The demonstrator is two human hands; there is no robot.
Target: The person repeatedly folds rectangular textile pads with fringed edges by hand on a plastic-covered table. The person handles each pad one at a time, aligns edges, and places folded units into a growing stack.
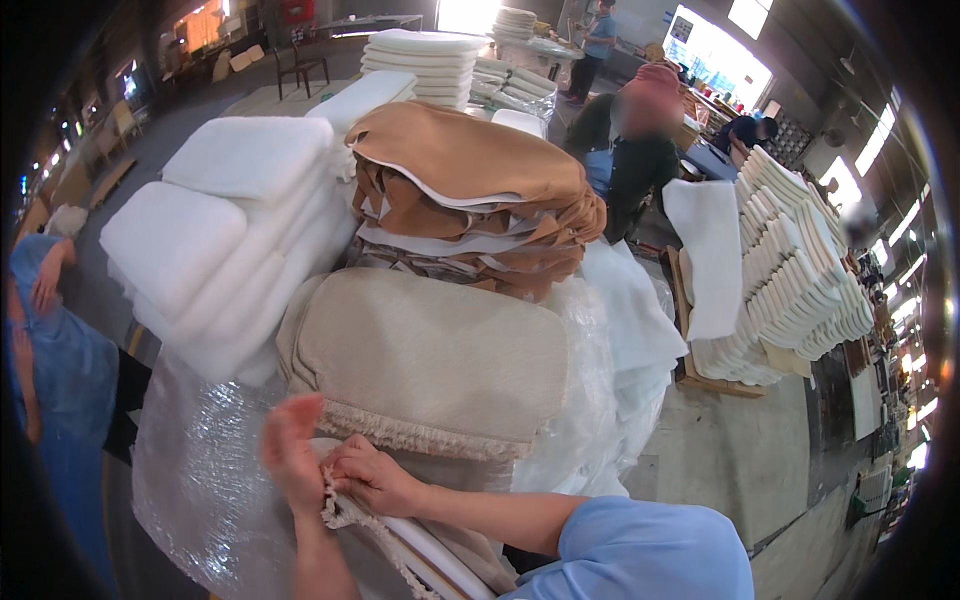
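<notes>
A beige fabric cover (465, 545) with a frayed edge lies around a white padded panel (425, 550), low in the picture. My right hand (372, 476) is closed, its fingers pinching the cover's frayed edge. Just left of it, my left hand (290, 450) is raised beside the same edge, fingers stretched upward and partly smeared by motion. Nothing shows in its fingers. Beyond both hands rests a stack of beige fabric covers (440, 350), its near edge fringed.
Brown fabric pieces (470, 150) are piled behind the beige stack. White padding sheets (250, 160) stand at left, above clear plastic wrap (220, 470). More white pads (790, 270) sit on a pallet at right. A person in a pink head covering (630, 140) stands beyond; another in blue (65, 330) is left.
</notes>
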